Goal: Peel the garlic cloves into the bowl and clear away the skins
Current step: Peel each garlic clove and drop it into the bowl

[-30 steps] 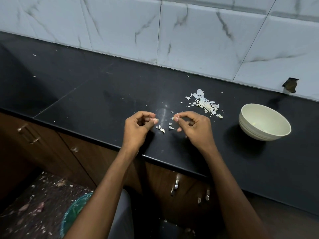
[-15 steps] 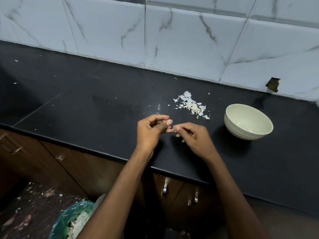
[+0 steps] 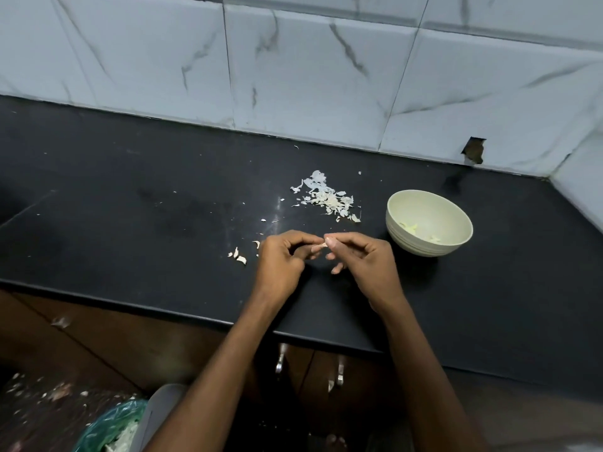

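A black stone countertop (image 3: 137, 223) runs along a wall of white marble-veined tiles (image 3: 310, 76), one tile chipped by a small dark hole (image 3: 473, 151) near the right corner. Below sit dark wooden cabinets (image 3: 107, 337) with metal handles (image 3: 281, 357). On the speckled floor (image 3: 36, 409) stands a bin lined with green plastic (image 3: 111, 425).

text: none I can read | labels: none | brands: none | numbers: none | checked: my black stone worktop (image 3: 130, 223), pale round ribbed bowl (image 3: 411, 246), white marbled wall tiles (image 3: 310, 76)
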A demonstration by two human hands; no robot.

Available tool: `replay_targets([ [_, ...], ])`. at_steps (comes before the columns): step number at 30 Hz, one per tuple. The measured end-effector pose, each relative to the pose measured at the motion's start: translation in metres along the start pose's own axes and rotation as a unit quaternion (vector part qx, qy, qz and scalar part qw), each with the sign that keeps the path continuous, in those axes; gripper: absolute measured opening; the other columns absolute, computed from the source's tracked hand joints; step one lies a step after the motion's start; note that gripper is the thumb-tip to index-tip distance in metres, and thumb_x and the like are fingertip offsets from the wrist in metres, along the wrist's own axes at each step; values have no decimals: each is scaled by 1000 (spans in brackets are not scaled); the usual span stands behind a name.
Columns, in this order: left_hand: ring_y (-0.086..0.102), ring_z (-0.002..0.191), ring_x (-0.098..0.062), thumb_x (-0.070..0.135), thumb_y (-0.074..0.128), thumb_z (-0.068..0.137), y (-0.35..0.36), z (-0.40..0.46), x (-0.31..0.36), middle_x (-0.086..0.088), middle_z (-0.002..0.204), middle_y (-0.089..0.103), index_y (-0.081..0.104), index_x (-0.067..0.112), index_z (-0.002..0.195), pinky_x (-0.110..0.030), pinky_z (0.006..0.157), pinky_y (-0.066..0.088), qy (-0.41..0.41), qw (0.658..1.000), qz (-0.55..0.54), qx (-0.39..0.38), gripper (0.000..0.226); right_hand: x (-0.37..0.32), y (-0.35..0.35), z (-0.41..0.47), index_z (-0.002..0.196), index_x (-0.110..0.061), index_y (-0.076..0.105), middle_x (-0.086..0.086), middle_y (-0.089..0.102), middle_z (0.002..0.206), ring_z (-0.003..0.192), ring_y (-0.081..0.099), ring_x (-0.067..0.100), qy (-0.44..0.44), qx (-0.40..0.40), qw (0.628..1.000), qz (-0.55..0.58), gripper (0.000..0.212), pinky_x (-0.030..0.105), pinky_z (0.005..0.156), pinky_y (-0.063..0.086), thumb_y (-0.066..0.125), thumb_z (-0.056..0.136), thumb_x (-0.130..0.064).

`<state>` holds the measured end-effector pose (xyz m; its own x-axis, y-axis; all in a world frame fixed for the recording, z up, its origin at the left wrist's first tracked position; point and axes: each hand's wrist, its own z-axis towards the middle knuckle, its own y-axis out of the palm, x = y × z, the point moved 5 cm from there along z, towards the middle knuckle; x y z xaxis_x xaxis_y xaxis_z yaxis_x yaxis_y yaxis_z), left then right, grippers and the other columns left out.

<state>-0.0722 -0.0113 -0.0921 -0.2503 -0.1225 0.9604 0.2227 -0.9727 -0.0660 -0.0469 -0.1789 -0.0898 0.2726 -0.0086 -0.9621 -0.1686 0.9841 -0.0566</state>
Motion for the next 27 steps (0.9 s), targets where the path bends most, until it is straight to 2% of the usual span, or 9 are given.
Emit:
replay_targets([
  [3,76,85,-16,-9,69,90,6,2,-2,-1,89,79,82,9,94,-27,82,60,26,999,27,-2,23,1,-4,0,105,-1,79,15,79,89,82,75,24,-9,7,1000,2,13,34,66,62,73,96,-8],
  [7,77,88,-21,-6,73,90,9,-1,-3,-3,92,80,80,18,100,-32,83,62,5,1000,-23,2,27,0,-4,-2,105,6,76,19,79,90,84,77,26,14,17,999,50,15,33,81,63,73,95,-3],
  [9,76,86,-22,-3,75,90,8,-2,-4,-4,91,80,79,21,100,-35,83,62,-11,999,-49,3,26,0,-3,-2,105,7,76,19,79,91,83,77,23,24,23,997,63,14,29,80,62,73,93,-1],
  [11,76,81,-21,0,74,92,7,-4,-4,-6,89,80,80,15,97,-37,81,63,-20,998,-61,-6,17,0,-3,-3,104,5,77,20,79,93,84,76,23,31,29,996,76,13,27,79,61,74,93,0],
  [15,73,71,-17,5,75,93,7,-10,1,-8,86,80,79,3,100,-28,71,60,-28,998,-59,-12,8,-2,-5,-6,104,4,76,20,79,93,86,77,23,36,31,994,95,13,27,80,61,74,92,2],
  [19,76,79,-15,9,75,94,8,-13,5,1,89,80,81,11,102,-32,75,61,18,1000,25,-1,11,-4,-4,-7,103,3,76,19,79,93,86,77,22,35,30,995,88,12,27,80,61,73,92,2],
  [21,75,81,-10,9,76,92,8,-14,8,4,90,79,81,14,101,-27,75,60,38,998,56,3,12,-4,-5,-8,104,3,75,18,79,92,83,76,20,35,32,996,79,12,26,78,61,73,93,2],
  [24,73,76,-5,7,76,92,9,-15,10,5,85,79,81,12,100,-20,70,58,30,998,47,0,11,-4,-3,-8,105,3,74,17,79,91,81,74,19,34,27,997,65,12,25,77,61,72,94,0],
  [27,74,77,-9,9,76,93,9,-17,11,4,84,79,81,11,100,-23,71,60,31,999,44,4,9,-4,-2,-7,105,3,74,15,79,90,80,74,17,33,20,998,57,12,25,75,60,71,95,-2],
])
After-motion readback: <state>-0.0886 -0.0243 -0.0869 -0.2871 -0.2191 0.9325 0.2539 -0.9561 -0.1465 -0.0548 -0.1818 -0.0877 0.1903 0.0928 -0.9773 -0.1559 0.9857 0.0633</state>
